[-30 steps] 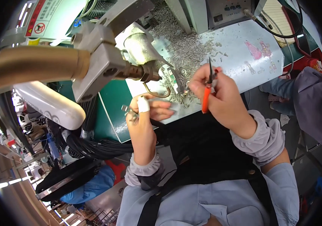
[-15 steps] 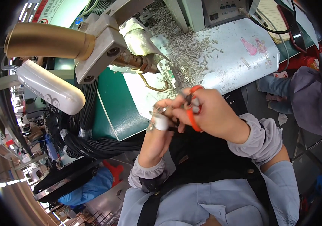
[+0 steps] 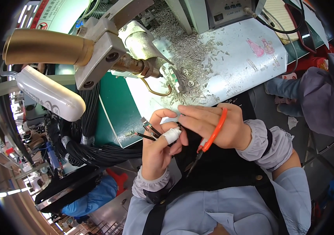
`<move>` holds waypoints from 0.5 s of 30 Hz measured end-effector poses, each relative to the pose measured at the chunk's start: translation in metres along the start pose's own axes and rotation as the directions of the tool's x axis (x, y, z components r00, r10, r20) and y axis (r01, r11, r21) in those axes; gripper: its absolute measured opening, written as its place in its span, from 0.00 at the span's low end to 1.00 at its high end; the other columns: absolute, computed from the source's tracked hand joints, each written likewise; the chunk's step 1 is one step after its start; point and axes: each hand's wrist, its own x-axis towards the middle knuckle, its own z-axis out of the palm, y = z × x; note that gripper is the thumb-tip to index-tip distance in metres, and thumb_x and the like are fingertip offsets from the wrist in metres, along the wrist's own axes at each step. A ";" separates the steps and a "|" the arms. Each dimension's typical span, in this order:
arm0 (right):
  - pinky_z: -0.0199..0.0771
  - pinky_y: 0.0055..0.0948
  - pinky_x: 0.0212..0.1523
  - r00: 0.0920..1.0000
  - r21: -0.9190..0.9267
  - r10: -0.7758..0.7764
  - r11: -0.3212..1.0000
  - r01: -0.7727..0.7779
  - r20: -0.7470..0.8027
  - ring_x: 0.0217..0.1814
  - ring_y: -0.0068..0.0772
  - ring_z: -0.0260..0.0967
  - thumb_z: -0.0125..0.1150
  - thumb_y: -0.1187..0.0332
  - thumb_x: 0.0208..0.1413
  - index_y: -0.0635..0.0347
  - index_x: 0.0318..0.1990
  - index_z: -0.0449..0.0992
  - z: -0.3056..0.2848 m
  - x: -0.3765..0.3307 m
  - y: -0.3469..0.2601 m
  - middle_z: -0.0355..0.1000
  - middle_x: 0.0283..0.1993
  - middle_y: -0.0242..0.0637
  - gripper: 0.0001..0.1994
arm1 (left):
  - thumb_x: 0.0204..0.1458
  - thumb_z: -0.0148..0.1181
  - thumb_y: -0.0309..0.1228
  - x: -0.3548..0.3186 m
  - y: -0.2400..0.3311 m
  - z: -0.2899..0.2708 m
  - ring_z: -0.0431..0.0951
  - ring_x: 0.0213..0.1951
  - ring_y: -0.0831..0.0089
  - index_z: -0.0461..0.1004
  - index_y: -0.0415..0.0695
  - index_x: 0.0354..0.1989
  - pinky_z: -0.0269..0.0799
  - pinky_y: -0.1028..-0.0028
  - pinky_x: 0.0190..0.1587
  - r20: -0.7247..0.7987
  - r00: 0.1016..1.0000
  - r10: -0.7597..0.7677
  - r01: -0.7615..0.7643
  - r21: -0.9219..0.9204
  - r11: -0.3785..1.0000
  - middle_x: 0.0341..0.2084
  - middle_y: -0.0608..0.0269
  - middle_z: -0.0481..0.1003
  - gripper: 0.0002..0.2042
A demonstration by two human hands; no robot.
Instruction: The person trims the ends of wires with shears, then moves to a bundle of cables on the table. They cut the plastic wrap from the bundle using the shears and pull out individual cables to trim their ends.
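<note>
Meanwhile: two cable ends in the left fingers, snips slung in the right

Room first. Hands worked in front of the near edge of the pale board (image 3: 233,72), over the black apron (image 3: 218,164). A gap separated the left fingers from the bent brass tube (image 3: 156,92) ahead; the heap of small metal bits (image 3: 198,49) lay beyond, around the machine. Green table (image 3: 114,103) and a thick bundle of black cords (image 3: 100,152) bounded the left side.

Direction: the cables (image 3: 146,137) stuck out leftward past the left thumb, metal ends pointing left, the upper one slanting further forward. The orange-handled snips (image 3: 209,142) slanted from upper right to lower left, dark tip aimed down toward the apron, well apart from the cables.

Fingers: left hand (image 3: 160,145) curled, thumb in its white wrap (image 3: 172,136) clamped on the cables. Right hand (image 3: 227,127) had its long fingers straight and close together, reaching the left fingertips; snips were tucked in that hand, handle crossing the fingers. Actual contact between fingertips: could not tell.
</note>
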 end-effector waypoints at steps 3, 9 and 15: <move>0.67 0.18 0.19 0.998 0.133 0.063 0.989 -0.064 0.008 0.30 0.28 0.73 0.62 0.72 0.39 0.58 0.35 0.73 0.003 -0.007 0.005 0.73 0.36 0.38 0.11 | 0.45 0.50 0.20 0.000 -0.001 -0.002 0.56 0.11 0.83 0.61 0.37 0.39 0.47 0.85 0.12 -0.026 0.998 0.048 -0.045 0.094 0.995 0.14 0.64 0.64 0.12; 0.68 0.18 0.19 1.000 0.085 0.001 0.996 -0.002 0.002 0.24 0.28 0.71 0.61 0.75 0.39 0.62 0.35 0.72 -0.002 -0.003 0.003 0.73 0.35 0.40 0.11 | 0.42 0.54 0.15 0.001 -0.004 0.002 0.59 0.16 0.89 0.66 0.37 0.34 0.50 0.87 0.17 -0.155 0.986 0.057 -0.027 0.187 0.982 0.19 0.69 0.68 0.10; 0.67 0.17 0.23 0.951 0.240 0.288 0.921 -0.307 0.110 0.24 0.23 0.70 0.57 0.78 0.45 0.65 0.33 0.70 0.002 0.000 -0.008 0.73 0.34 0.41 0.07 | 0.42 0.56 0.14 0.000 -0.022 0.011 0.63 0.20 0.89 0.68 0.36 0.33 0.55 0.88 0.22 -0.112 0.897 0.428 -0.316 0.517 0.796 0.21 0.68 0.70 0.09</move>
